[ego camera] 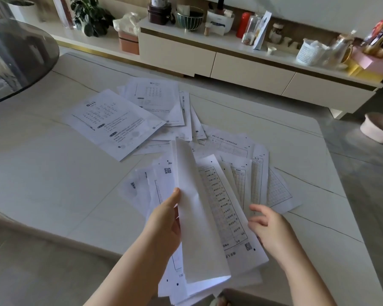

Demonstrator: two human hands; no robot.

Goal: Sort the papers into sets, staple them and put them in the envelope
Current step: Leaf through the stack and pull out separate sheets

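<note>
Broad pale stone-look table (53, 173) under everything, bearing the whole spread. Beyond the grip and leftward, a loose fan of printed text pages (117, 122), overlapping, apparently not yet sorted. Just past the grip and to its right, fanned grid worksheets (276, 186), edges staggered, probably so each sheet can be read and matched. In the grip itself, a folded-over sheet (195, 213) lifted off the near stack (234, 226), blank back turned up, likely raised to check the page beneath. Left hand (166, 226) pinching that sheet's left edge, thumb on top, fingers behind. Right hand (272, 228) loose and uncurled, fingers resting at the stack's right edge, holding nothing, seemingly steadying it. No stapler or envelope in view, so stapling not yet possible from here. Far from the grip: low cabinet (248, 69) crowded with jars, a round glass tabletop (16, 60) at far left; neither in the way
</note>
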